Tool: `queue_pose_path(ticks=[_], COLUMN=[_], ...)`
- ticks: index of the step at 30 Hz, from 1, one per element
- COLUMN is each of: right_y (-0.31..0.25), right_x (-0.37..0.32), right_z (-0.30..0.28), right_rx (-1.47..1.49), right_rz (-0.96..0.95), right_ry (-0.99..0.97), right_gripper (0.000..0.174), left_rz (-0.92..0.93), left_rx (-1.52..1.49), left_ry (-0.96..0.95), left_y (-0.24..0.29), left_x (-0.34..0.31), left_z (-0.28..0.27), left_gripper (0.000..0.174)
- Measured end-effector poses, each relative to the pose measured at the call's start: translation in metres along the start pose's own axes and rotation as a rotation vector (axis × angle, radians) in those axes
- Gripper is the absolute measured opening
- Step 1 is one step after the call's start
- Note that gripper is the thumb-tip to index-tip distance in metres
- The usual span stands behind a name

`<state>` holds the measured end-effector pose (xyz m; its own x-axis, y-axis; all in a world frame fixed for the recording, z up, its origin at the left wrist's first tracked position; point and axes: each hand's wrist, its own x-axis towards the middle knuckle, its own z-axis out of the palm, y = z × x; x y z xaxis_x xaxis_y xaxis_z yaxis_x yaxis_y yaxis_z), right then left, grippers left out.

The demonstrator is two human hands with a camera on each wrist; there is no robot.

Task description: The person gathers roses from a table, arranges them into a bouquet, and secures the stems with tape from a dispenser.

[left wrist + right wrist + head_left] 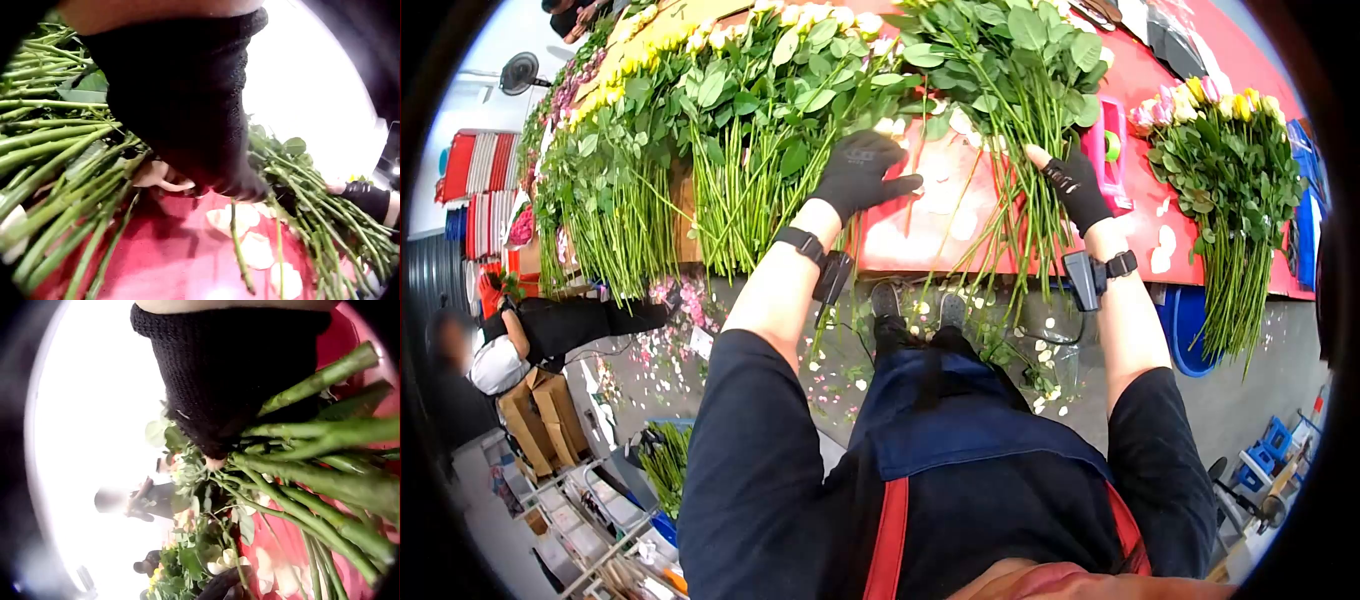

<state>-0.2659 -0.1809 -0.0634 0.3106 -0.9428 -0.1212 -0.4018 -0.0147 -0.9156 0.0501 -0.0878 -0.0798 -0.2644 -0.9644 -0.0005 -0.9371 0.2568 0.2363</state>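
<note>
My left hand (860,175), in a dark glove, lies at the right edge of a wide pile of cut roses (750,190), its thumb spread out to the right. Below its fingertips in the left wrist view, a loose stem (240,253) lies over the red tabletop (150,250). At the right, my right hand (1078,190), in a black glove with a bare thumb tip, grips a bunch of long green rose stems (1025,215). Those stems (325,481) fan out past the palm in the right wrist view; most of its fingers are hidden.
Pale petals (1165,245) are scattered on the red table. Beyond my right hand stands a pink tape dispenser (1111,155). Another rose bunch (1230,190) overhangs the table's front edge, near a blue bucket (1190,335). Another person (495,355) is at the left.
</note>
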Motion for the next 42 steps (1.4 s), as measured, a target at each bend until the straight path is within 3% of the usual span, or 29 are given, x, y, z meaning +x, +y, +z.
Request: queue_pose_path(ticks=[1, 2, 3, 4, 5, 7, 9, 10, 16, 19, 23, 27, 31, 35, 37, 39, 42], right_y=[-0.003, -0.007, -0.013, -0.007, -0.001, -0.014, -0.026, -0.037, -0.045, -0.059, -0.055, -0.072, -0.062, -0.067, -0.067, -0.081, -0.086], right_x=[-0.001, -0.002, -0.006, -0.007, -0.006, -0.004, 0.005, 0.01, 0.011, 0.002, 0.021, 0.053, 0.069, 0.06, 0.047, 0.019, -0.018], right_z=[-0.003, -0.009, -0.012, -0.013, -0.013, -0.011, -0.008, -0.006, -0.014, -0.015, -0.009, 0.004, 0.017, 0.015, 0.01, 0.003, 0.0], right_rx=[-0.083, -0.307, -0.417, -0.553, -0.687, -0.783, -0.908, -0.938, -0.845, -1.018, -0.911, -1.121, -1.108, -0.959, -0.864, -0.772, -0.417], right_rz=[-0.067, 0.067, 0.062, -0.103, -0.268, -0.317, -0.255, -0.084, -0.345, -0.459, -0.258, -0.108, -0.043, -0.252, -0.367, -0.281, -0.443], right_ry=[0.094, 0.137, 0.16, 0.24, 0.317, 0.383, 0.315, 0.161, 0.326, 0.43, 0.161, -0.019, 0.118, 0.299, 0.361, 0.276, 0.264], right_gripper=[0.052, 0.052, 0.05, 0.047, 0.046, 0.045, 0.046, 0.046, 0.029, 0.026, 0.038, 0.037, 0.025, 0.022, 0.023, 0.021, 0.019], left_rz=[0.06, -0.02, -0.1, -0.164, -0.202, -0.2, -0.214, -0.24, -0.194, -0.297, -0.477, -0.461, -0.466, -0.572, -0.587, -0.593, -0.542], left_rx=[-0.006, -0.063, -0.119, -0.249, -0.333, -0.424, -0.529, -0.609, -0.665, -0.901, -1.159, -1.203, -1.172, -1.176, -1.228, -1.29, -1.382], left_ry=[0.15, 0.125, 0.101, 0.12, 0.176, 0.235, 0.256, 0.279, 0.395, 0.36, 0.281, 0.264, 0.167, 0.146, 0.251, 0.312, 0.32], left_y=[0.007, 0.018, 0.034, 0.037, 0.043, 0.066, 0.087, 0.098, 0.121, 0.115, 0.122, 0.136, 0.136, 0.14, 0.131, 0.126, 0.113], left_x=[0.0, -0.001, 0.002, 0.006, 0.008, 0.01, 0.012, 0.011, -0.024, -0.043, -0.058, -0.072, -0.092, -0.116, -0.126, -0.13, -0.115], left_z=[-0.001, -0.002, -0.011, 0.006, 0.023, 0.025, 0.023, 0.019, -0.017, -0.026, -0.041, -0.043, -0.039, -0.061, -0.047, -0.045, -0.053], left_gripper=[0.043, 0.039, 0.035, 0.032, 0.033, 0.036, 0.04, 0.04, 0.034, 0.028, 0.024, 0.021, 0.029, 0.029, 0.027, 0.025, 0.022])
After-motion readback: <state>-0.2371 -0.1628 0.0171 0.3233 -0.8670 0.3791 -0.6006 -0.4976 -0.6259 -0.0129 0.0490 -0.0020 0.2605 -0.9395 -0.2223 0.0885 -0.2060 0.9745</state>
